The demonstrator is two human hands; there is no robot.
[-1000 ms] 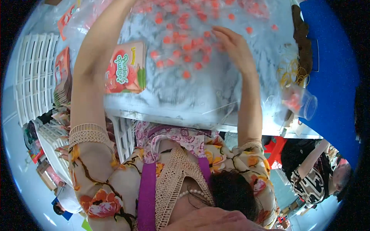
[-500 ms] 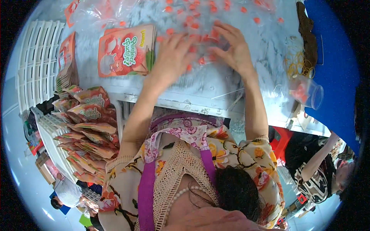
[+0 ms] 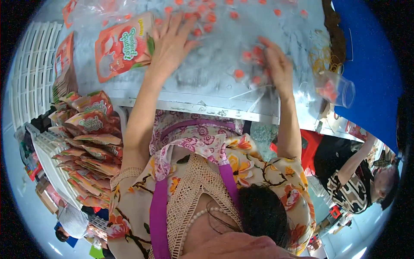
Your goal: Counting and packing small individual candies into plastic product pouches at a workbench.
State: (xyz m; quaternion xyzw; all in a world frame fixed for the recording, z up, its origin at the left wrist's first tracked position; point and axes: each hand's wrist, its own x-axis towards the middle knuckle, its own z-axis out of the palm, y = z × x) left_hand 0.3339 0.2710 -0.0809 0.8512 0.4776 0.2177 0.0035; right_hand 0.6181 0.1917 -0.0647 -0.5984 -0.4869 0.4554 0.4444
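My left hand (image 3: 169,51), fingers spread, lies on the table beside the right edge of a stack of flat red candy pouches (image 3: 118,48). No object shows in its grip. Over on the right, my right hand (image 3: 279,68) is somewhat blurred. Its fingers are stretched and curved, with the side of the hand against a small cluster of red candies (image 3: 258,52). One red candy (image 3: 238,74) lies a little apart, left of that cluster. More loose red candies (image 3: 211,17) are scattered on the far part of the table, ahead of both hands.
Filled pouches (image 3: 92,123) are piled in a white crate at my left. Another stack of flat pouches (image 3: 64,64) stands by a white slatted rack (image 3: 36,69). A clear cup (image 3: 343,91) with red candies lies tipped at right, near yellow rubber bands (image 3: 323,58). A co-worker (image 3: 351,172) is beyond.
My hands have moved apart: the left went leftward to the pouch stack, the right came nearer and rightward with several candies beside it. The tabletop candies have shifted.
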